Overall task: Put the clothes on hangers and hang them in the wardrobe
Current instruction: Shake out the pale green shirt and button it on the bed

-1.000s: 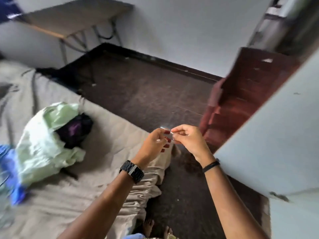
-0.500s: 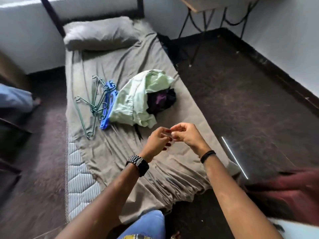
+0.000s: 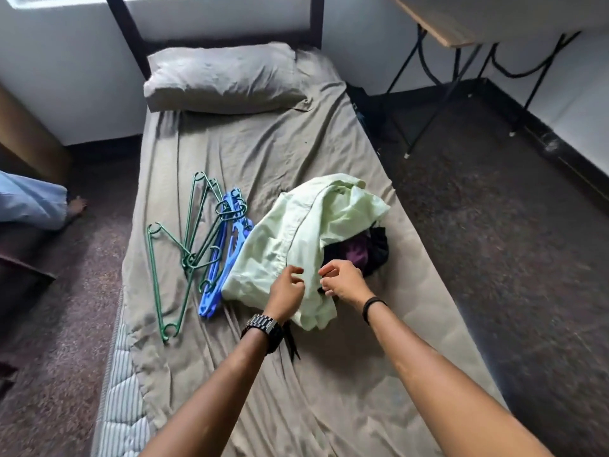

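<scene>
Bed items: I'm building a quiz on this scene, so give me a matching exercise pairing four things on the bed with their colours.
Things:
1. pillow
2. top garment
3. wire hangers
4. plastic hangers

Colours:
A. blue
B. pale green
C. grey-beige
D. dark green

Pairs: 1-C, 2-B, 3-D, 4-A

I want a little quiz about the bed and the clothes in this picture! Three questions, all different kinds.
1. True or false: the hangers lie on the bed, to the left of the clothes pile.
2. What colour is the top shirt? A white, B pale green, C red.
3. Fill in: the left hand and right hand hover over the ___.

Key: 1 true; 2 B; 3 shirt.
</scene>
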Available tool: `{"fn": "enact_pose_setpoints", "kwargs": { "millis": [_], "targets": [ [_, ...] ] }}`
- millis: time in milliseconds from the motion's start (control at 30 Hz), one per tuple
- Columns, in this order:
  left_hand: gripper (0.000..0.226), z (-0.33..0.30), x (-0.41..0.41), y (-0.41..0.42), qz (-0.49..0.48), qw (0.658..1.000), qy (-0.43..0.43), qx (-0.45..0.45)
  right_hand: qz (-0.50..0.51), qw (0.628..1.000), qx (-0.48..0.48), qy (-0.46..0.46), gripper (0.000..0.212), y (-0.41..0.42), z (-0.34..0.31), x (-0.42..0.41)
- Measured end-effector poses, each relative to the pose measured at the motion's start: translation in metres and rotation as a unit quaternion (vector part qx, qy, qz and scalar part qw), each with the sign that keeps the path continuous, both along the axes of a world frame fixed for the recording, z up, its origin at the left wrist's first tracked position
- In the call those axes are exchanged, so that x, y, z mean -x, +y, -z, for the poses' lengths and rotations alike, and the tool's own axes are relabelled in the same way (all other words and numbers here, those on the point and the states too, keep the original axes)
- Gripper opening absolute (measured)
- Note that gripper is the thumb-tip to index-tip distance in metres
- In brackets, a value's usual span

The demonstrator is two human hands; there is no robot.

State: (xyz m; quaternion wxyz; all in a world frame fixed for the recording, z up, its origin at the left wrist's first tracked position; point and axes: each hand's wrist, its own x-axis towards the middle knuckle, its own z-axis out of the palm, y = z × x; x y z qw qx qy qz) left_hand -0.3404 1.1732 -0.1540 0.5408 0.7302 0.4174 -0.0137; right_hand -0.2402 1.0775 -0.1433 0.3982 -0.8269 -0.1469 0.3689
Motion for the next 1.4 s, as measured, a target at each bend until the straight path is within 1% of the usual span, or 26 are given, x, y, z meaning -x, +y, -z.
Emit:
{"fn": "enact_pose_setpoints", "kwargs": {
  "millis": [67, 133, 200, 267, 333, 400, 433, 467, 533, 600, 667, 733, 800, 900, 967, 1000, 1033, 1067, 1100, 1167, 1200, 1233, 1267, 1333, 1367, 1400],
  "targets": [
    [0.036, 0.020, -0.023, 0.034, -0.001, 0.999, 0.010, -0.053, -0.025, 0.997, 0.031, -0.069, 0.024, 0.032, 0.014, -0.027],
    [0.041, 0.042, -0.043, 0.065, 0.023, 0.994, 0.028, -0.099, -0.063, 0.987, 0.058, -0.135, 0.040, 0.060, 0.025, -0.051],
    [0.049, 0.064, -0.060, 0.093, 0.051, 0.988, 0.050, -0.140, -0.114, 0.975, 0.079, -0.172, 0.057, 0.084, 0.036, -0.069],
    [0.060, 0.080, -0.072, 0.114, 0.053, 0.980, 0.071, -0.180, -0.192, 0.943, 0.138, -0.233, 0.072, 0.100, 0.047, -0.081],
    [0.075, 0.098, -0.082, 0.134, 0.041, 0.973, 0.085, -0.210, -0.276, 0.894, 0.208, -0.285, 0.080, 0.114, 0.064, -0.089],
    [0.088, 0.116, -0.087, 0.150, 0.044, 0.968, 0.123, -0.215, -0.323, 0.868, 0.242, -0.289, 0.075, 0.121, 0.083, -0.094],
    [0.088, 0.125, -0.090, 0.156, 0.054, 0.965, 0.155, -0.207, -0.333, 0.862, 0.247, -0.292, 0.066, 0.121, 0.091, -0.097],
    [0.082, 0.132, -0.091, 0.160, 0.064, 0.961, 0.187, -0.193, -0.336, 0.857, 0.241, -0.308, 0.054, 0.120, 0.098, -0.099],
    [0.058, 0.139, -0.091, 0.160, 0.065, 0.955, 0.218, -0.189, -0.321, 0.849, 0.198, -0.370, 0.036, 0.115, 0.101, -0.102],
    [0.036, 0.142, -0.085, 0.155, 0.017, 0.953, 0.187, -0.239, -0.284, 0.854, 0.150, -0.409, 0.030, 0.107, 0.098, -0.104],
    [0.025, 0.141, -0.075, 0.148, -0.059, 0.948, 0.121, -0.290, -0.255, 0.865, 0.123, -0.414, 0.025, 0.098, 0.092, -0.107],
    [0.020, 0.130, -0.063, 0.139, -0.120, 0.951, 0.050, -0.280, -0.234, 0.884, 0.091, -0.395, 0.020, 0.088, 0.085, -0.107],
    [0.020, 0.110, -0.055, 0.129, -0.142, 0.949, 0.004, -0.283, -0.188, 0.904, 0.014, -0.385, 0.017, 0.079, 0.072, -0.102],
    [0.020, 0.083, -0.054, 0.112, -0.149, 0.957, -0.050, -0.243, -0.024, 0.937, -0.093, -0.335, 0.014, 0.068, 0.044, -0.095],
    [0.021, 0.064, -0.054, 0.098, -0.154, 0.969, -0.073, -0.181, 0.096, 0.958, -0.125, -0.241, 0.014, 0.058, 0.026, -0.096],
    [0.020, 0.056, -0.053, 0.091, -0.155, 0.973, -0.078, -0.151, 0.148, 0.963, -0.163, -0.155, 0.014, 0.052, 0.019, -0.096],
    [0.016, 0.047, -0.052, 0.083, -0.149, 0.977, -0.084, -0.125, 0.195, 0.956, -0.214, -0.055, 0.016, 0.046, 0.010, -0.094],
    [0.013, 0.036, -0.052, 0.074, -0.141, 0.982, -0.082, -0.094, 0.239, 0.935, -0.259, 0.029, 0.019, 0.040, -0.002, -0.092],
    [0.021, 0.026, -0.053, 0.067, -0.128, 0.986, -0.086, -0.059, 0.274, 0.910, -0.299, 0.091, 0.022, 0.032, -0.014, -0.091],
    [0.061, 0.005, -0.056, 0.050, -0.106, 0.985, -0.115, 0.069, 0.313, 0.866, -0.357, 0.155, 0.023, 0.016, -0.041, -0.086],
    [0.079, -0.003, -0.059, 0.042, -0.098, 0.975, -0.119, 0.160, 0.318, 0.854, -0.374, 0.174, 0.023, 0.008, -0.054, -0.081],
    [0.082, -0.014, -0.059, 0.032, -0.087, 0.953, -0.119, 0.264, 0.321, 0.845, -0.382, 0.191, 0.024, -0.002, -0.070, -0.074],
    [0.078, -0.025, -0.058, 0.024, -0.070, 0.932, -0.122, 0.334, 0.321, 0.841, -0.383, 0.208, 0.027, -0.012, -0.086, -0.068],
    [0.080, -0.044, -0.055, 0.005, -0.036, 0.904, -0.130, 0.406, 0.304, 0.836, -0.387, 0.244, 0.040, -0.034, -0.118, -0.054],
    [0.079, -0.050, -0.058, -0.004, -0.036, 0.903, -0.127, 0.408, 0.282, 0.834, -0.391, 0.269, 0.045, -0.042, -0.133, -0.049],
    [0.076, -0.061, -0.058, -0.014, -0.052, 0.900, -0.138, 0.410, 0.248, 0.836, -0.390, 0.296, 0.043, -0.052, -0.147, -0.040]
  ]
}}
